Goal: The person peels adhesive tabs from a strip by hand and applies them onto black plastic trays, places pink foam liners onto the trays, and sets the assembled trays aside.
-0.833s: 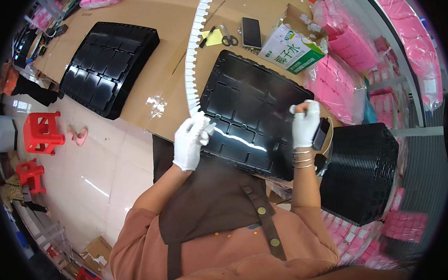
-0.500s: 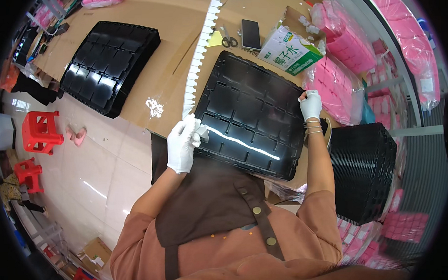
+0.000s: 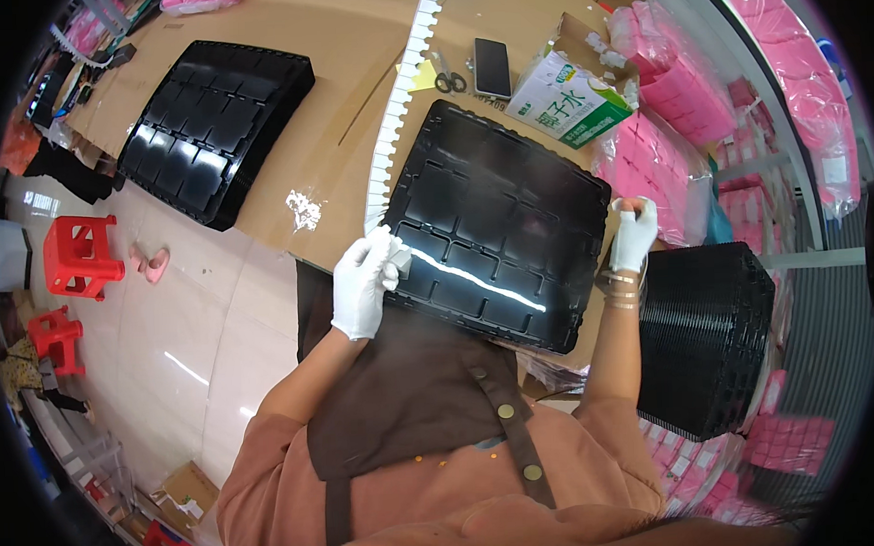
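A black compartment tray (image 3: 498, 223) lies on the cardboard-covered table in front of me. My left hand (image 3: 365, 280), in a white glove, grips the near end of a long white toothed strip (image 3: 400, 111) at the tray's left front corner. The strip runs away from me along the tray's left side. My right hand (image 3: 634, 232), also gloved, is closed on a small pink item at the tray's right edge, next to bags of pink items (image 3: 659, 159).
A second black tray (image 3: 215, 127) lies far left on the table. Scissors (image 3: 448, 78), a phone (image 3: 492, 67) and a green-white carton (image 3: 566, 100) sit behind the tray. A stack of black trays (image 3: 709, 336) stands at my right. Red stools (image 3: 80, 257) are on the floor at left.
My right hand has moved out to the tray's right edge by the pink bags. My left hand has shifted a little nearer with the strip's end.
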Motion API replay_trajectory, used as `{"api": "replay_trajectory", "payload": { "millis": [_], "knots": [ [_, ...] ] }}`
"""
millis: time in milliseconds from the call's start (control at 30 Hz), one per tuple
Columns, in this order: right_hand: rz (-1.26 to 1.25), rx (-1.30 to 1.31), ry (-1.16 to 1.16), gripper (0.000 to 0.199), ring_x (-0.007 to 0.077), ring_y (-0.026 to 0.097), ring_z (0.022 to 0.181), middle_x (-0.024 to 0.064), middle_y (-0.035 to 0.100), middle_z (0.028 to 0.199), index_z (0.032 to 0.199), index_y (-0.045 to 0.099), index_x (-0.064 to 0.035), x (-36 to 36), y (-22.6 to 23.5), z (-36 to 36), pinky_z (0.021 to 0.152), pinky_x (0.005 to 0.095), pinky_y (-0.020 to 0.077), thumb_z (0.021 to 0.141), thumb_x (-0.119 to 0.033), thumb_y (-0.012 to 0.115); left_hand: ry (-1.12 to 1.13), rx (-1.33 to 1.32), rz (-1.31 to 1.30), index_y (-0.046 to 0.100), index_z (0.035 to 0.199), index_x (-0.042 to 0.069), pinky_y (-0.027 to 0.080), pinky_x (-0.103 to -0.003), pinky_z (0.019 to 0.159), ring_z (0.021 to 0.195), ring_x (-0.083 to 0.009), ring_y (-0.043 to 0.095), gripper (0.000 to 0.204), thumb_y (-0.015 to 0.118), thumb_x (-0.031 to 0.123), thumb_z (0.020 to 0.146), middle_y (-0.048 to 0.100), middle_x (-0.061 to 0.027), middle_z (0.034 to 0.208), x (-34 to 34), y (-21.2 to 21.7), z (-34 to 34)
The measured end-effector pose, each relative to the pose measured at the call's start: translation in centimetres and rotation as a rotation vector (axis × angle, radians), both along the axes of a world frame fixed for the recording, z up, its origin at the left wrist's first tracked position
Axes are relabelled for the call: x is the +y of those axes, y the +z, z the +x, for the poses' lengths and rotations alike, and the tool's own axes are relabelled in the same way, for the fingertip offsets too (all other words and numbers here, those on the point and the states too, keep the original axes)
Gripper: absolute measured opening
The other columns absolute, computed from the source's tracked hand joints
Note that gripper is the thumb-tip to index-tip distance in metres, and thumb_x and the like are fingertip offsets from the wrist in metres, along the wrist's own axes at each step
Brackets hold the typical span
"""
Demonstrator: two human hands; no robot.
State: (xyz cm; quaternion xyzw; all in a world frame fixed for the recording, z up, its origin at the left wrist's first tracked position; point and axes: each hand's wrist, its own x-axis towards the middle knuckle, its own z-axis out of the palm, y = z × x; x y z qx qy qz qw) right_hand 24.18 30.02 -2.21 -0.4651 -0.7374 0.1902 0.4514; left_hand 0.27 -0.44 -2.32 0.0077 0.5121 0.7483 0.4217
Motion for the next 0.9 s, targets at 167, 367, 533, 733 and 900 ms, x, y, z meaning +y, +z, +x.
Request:
{"api": "replay_trajectory", "payload": {
  "millis": [167,367,533,733,900],
  "knots": [
    [-0.638,0.319,0.506,0.016,0.0104,0.055,0.068,0.0031,0.060,0.080,0.083,0.057,-0.0029,-14.5,2.9,-7.8,0.067,0.0263,0.0457,0.087,-0.016,0.063,-0.050,0.033,0.009,0.060,0.097,-0.001,0.039,-0.019,0.052,0.060,-0.0051,0.050,0.028,0.057,0.026,0.097,0.056,-0.0016,0.072,1.0,0.1,1.1],
    [-0.876,0.464,0.623,0.011,0.0099,0.056,0.077,0.0053,0.062,0.087,0.088,0.057,0.0001,-21.4,-0.9,-13.5,0.073,0.0241,0.0459,0.086,-0.008,0.064,-0.061,0.078,0.117,0.059,0.108,0.000,0.044,-0.019,0.056,0.065,-0.0045,0.054,0.026,0.058,0.022,0.096,0.061,-0.0034,0.087,0.0,-1.8,1.5],
    [-0.925,0.478,0.516,0.007,0.0091,0.056,0.076,0.0036,0.062,0.086,0.089,0.057,-0.0004,-22.6,-0.7,-14.2,0.072,0.0228,0.0457,0.086,-0.003,0.063,-0.034,0.038,0.113,0.058,0.107,0.000,0.046,-0.020,0.059,0.067,-0.0056,0.055,0.024,0.056,0.021,0.097,0.061,-0.0039,0.087,-0.6,-1.5,1.6],
    [-0.315,0.305,0.545,0.014,0.0096,0.056,0.071,0.0020,0.059,0.081,0.094,0.056,-0.0016,-22.3,-1.1,-12.7,0.068,0.0223,0.0461,0.082,0.001,0.063,0.018,-0.203,0.207,0.054,0.113,0.002,0.041,-0.019,0.055,0.068,-0.0045,0.049,0.023,0.056,0.019,0.096,0.056,-0.0006,0.088,0.4,-0.6,0.9],
    [-0.339,0.194,0.298,0.011,0.0110,0.055,0.068,0.0045,0.052,0.095,0.093,0.057,-0.0009,-17.9,2.0,-2.9,0.065,0.0254,0.0472,0.085,-0.007,0.063,0.121,-0.047,0.153,0.049,0.124,0.001,0.040,-0.016,0.055,0.069,-0.0031,0.048,0.033,0.056,0.018,0.097,0.056,-0.0026,0.095,-0.1,-2.2,-2.7]
  ]
}}
